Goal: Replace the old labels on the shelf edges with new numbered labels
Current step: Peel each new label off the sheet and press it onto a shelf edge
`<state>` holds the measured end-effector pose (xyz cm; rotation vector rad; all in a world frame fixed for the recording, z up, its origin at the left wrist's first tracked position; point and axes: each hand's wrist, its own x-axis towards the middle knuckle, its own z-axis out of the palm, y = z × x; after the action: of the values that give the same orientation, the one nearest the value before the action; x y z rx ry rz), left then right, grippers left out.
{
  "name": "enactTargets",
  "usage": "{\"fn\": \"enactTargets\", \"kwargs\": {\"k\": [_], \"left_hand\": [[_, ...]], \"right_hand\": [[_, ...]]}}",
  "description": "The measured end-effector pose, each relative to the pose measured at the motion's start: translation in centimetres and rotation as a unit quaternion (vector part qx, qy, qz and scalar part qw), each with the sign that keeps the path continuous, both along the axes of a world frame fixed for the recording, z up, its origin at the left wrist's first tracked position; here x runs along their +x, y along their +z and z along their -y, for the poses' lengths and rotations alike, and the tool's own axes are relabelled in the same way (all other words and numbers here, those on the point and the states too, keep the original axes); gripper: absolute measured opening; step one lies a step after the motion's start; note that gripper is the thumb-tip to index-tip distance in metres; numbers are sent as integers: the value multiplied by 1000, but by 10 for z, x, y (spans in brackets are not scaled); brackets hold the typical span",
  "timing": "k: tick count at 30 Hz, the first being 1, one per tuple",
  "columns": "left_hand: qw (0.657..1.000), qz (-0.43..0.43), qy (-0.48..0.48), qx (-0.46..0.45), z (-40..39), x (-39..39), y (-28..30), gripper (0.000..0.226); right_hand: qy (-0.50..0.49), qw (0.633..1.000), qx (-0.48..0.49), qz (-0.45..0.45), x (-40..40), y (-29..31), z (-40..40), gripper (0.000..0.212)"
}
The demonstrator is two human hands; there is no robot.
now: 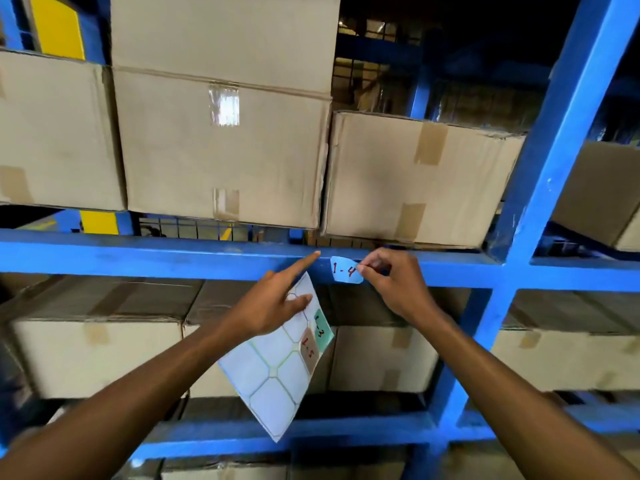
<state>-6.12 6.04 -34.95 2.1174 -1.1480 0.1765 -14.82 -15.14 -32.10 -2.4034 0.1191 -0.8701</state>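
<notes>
A pale blue label (345, 270) marked "1-4" in red lies against the front of the blue shelf beam (156, 256). My right hand (394, 285) pinches the label's right edge between thumb and fingers. My left hand (277, 303) holds a white label sheet (273, 372) with its thumb on the sheet, and its index finger points up at the beam just left of the label. On the sheet sit a green label "1-3" (321, 332) and a brown label "1-5" (309, 348); the other cells are blank.
Cardboard boxes (221, 150) fill the shelf above the beam, and more boxes (93, 355) stand on the shelf below. A blue upright post (554, 140) rises at the right. A lower blue beam (346, 434) crosses beneath the sheet.
</notes>
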Motion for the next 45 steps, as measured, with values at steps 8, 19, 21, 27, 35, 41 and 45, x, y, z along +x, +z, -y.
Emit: {"fn": "enactTargets", "kwargs": {"k": [8, 19, 21, 27, 35, 41, 45], "left_hand": [[996, 33, 15, 82, 9, -1, -9, 71], [972, 150, 77, 165, 18, 11, -6, 72], [967, 171, 86, 170, 18, 13, -6, 69], [949, 219, 103, 203, 17, 15, -6, 68], [910, 284, 140, 267, 13, 9, -3, 87], [908, 284, 144, 271, 13, 4, -2, 89], [910, 281, 142, 271, 13, 4, -2, 89]], "right_hand": [[5, 1000, -6, 1, 17, -12, -3, 1], [8, 1000, -2, -2, 26, -17, 3, 6], [13, 1000, -2, 2, 26, -18, 4, 6], [22, 1000, 2, 2, 26, -18, 4, 8], [20, 1000, 8, 6, 25, -19, 4, 8], [-13, 1000, 5, 14, 28, -19, 1, 12], [-35, 999, 11, 20, 31, -20, -1, 12]]}}
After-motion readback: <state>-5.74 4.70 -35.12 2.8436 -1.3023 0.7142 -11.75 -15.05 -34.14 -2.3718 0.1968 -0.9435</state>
